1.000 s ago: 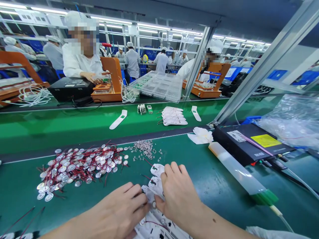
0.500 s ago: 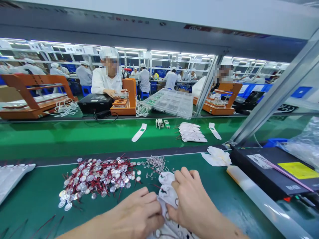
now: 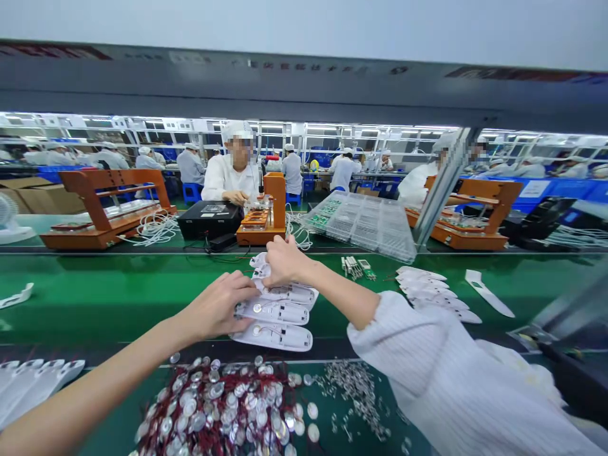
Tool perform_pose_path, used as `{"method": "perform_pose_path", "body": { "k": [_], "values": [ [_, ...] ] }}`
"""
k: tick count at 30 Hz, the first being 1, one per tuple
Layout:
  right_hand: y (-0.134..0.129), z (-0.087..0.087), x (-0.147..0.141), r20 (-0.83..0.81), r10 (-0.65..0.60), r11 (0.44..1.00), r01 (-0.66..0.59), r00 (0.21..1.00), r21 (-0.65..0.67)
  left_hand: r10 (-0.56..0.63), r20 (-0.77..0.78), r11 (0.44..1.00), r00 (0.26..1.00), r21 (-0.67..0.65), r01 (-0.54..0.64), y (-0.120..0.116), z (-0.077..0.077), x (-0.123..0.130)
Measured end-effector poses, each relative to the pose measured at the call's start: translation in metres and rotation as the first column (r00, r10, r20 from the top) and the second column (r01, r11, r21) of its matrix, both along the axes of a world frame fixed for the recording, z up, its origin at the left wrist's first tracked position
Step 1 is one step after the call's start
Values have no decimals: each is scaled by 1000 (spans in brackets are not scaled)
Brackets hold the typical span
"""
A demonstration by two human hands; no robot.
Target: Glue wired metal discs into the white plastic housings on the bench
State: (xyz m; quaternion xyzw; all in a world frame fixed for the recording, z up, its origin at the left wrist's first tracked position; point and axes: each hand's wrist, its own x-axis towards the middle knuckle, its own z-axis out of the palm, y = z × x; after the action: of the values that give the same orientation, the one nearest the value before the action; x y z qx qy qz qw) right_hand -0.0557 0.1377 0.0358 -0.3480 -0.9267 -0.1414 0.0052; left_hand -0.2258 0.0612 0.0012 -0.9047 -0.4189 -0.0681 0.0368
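Observation:
Both hands are on a row of white plastic shells (image 3: 280, 311) lying side by side on the green belt (image 3: 199, 329). Each visible shell holds a round metal disc and thin wires. My left hand (image 3: 227, 303) grips the left ends of the nearer shells with bent fingers. Farther up the row, my right hand (image 3: 285, 261) is closed around the far shells, hiding part of them. Nearer me lies a heap of silver discs with red wires (image 3: 223, 405), and beside it a scatter of small metal parts (image 3: 356, 392).
More white shells (image 3: 432, 292) and small circuit parts (image 3: 358, 268) lie on the belt to the right. Beyond stand orange fixtures (image 3: 263, 212), a black box (image 3: 209, 218) and a clear tray (image 3: 363, 225). A metal post (image 3: 446, 183) rises at right. Across sits a person in white (image 3: 232, 171).
Both hands have moved forward from the near table onto the belt, with the white shells now laid there. The view has shifted, showing more of the left side.

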Motion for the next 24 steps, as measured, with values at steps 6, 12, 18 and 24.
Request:
{"method": "perform_pose_path", "body": {
  "k": [6,12,18,24],
  "values": [
    [59,-43,-51,68,42,995,-36,997,-91,103,-42,992,994,-62,-106,48,-34,-35],
    [75,-73,-58,67,-23,987,33,998,-156,167,-48,980,985,-98,-171,64,-63,-32],
    [57,-40,-4,-129,-154,985,142,980,-96,225,40,973,974,-59,-222,59,-47,-20],
    [-68,-31,53,-363,41,998,-54,931,-25,283,99,958,954,-66,-277,-36,25,-35]
  ]
}}
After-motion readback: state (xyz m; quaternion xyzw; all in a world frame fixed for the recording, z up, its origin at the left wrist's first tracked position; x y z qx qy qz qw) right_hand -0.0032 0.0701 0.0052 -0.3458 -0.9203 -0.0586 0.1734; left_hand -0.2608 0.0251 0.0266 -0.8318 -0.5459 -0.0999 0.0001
